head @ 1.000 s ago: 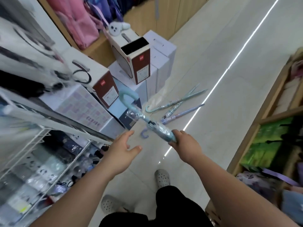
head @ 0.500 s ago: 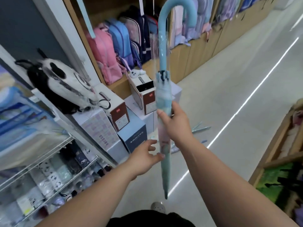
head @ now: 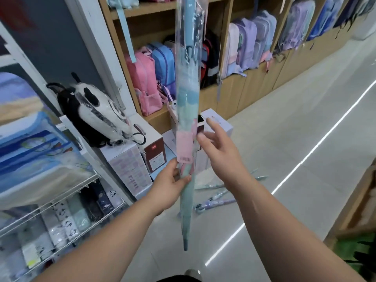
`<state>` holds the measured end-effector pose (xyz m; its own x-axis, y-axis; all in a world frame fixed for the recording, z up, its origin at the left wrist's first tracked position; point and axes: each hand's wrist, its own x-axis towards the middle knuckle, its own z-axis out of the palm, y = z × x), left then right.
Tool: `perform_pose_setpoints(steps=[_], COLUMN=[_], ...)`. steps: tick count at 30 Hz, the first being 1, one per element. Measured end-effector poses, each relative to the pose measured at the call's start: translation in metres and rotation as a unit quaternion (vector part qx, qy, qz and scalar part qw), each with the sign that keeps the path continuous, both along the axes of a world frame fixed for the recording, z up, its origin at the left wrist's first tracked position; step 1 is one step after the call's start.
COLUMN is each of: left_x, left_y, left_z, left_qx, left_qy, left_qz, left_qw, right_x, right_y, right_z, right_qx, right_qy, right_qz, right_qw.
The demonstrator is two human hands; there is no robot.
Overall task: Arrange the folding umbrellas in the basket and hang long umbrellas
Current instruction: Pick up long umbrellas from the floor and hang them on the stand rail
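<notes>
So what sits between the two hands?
Head view: the long umbrella, upright, gripped by the left hand, with the right hand open beside it.

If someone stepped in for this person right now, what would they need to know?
Left hand grips the light blue long umbrella low on its canopy. It is upright, tip down, top out of view.
Right hand is open beside it, fingers spread; whether it touches is unclear.
Other long umbrellas lie on the floor behind.
Done: one umbrella in hand, not yet hung.
Left: hang it, then those on the floor. How the folding umbrellas stand cannot be told from here.
</notes>
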<state>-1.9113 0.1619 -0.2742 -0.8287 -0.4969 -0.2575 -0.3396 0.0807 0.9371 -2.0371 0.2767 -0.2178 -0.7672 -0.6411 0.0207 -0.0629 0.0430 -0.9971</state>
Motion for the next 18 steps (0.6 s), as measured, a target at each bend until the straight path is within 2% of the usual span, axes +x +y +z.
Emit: perform_pose_setpoints(steps=[7,18], left_x=[-0.022,-0.035], left_y=[-0.049,-0.139], left_z=[0.085,0.211], left_qx=[0.001,-0.056], left_qy=[0.086,0.167], left_qz=[-0.006,-0.030], left_qw=[0.996,0.984], right_x=[0.019,0.003], right_y=[0.007,-0.082], right_z=[-0.036,0.048], right_qx=[0.091,0.038], right_qy=[0.013,0.095], right_qz=[0.108,0.156], right_qw=[0.990,0.982])
